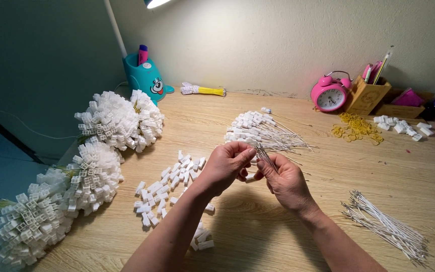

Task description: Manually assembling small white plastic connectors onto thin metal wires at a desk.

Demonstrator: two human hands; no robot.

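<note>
My left hand (226,165) and my right hand (285,180) meet above the middle of the wooden table (258,231). The right hand grips a small bunch of thin white wires (265,156) that stick up between the two hands. The left hand's fingertips pinch at the top of that bunch, next to a small white plastic connector (250,177) under the fingers. Loose white connectors (169,189) lie scattered just left of my left forearm. A pile of wires fitted with connectors (258,131) lies right behind my hands.
Three big bundles of finished connectors (119,121) line the table's left edge. Bare wires (386,226) lie at the right front. At the back stand a teal lamp base (146,76), a pink alarm clock (330,93), a wooden pen holder (367,94) and yellow rubber bands (356,127).
</note>
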